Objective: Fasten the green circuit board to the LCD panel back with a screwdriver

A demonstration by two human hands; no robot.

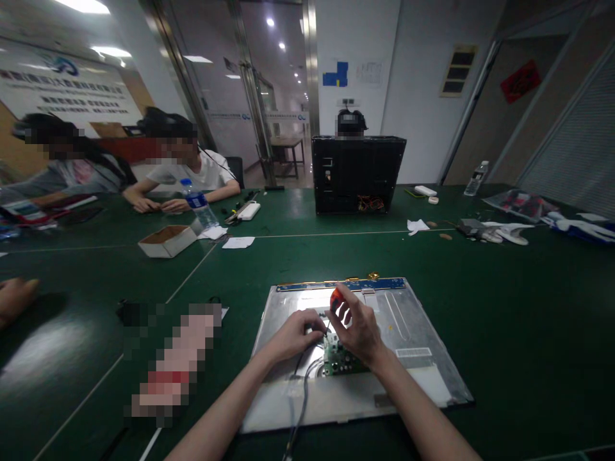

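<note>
A flat metal panel [423, 333] lies on the green table in front of me, with a blue strip [298, 287] along its far edge. Near its middle sits a green circuit board [334, 362], partly hidden by my right hand [360, 326]. That hand holds a screwdriver with a red and black handle [336, 299], its thin shaft pointing down at the board's far left corner. My left hand [298, 333] is closed beside the shaft, fingertips pinched on something too small to make out. Dark cables [305, 400] run from the board toward me.
Left of the panel lies a blurred pink object [185, 358]. Farther back are an open box [166, 242], a water bottle [198, 203] and a black casing [358, 176]. Gloves [500, 232] lie right. Another person's hand [16, 298] is at the left edge.
</note>
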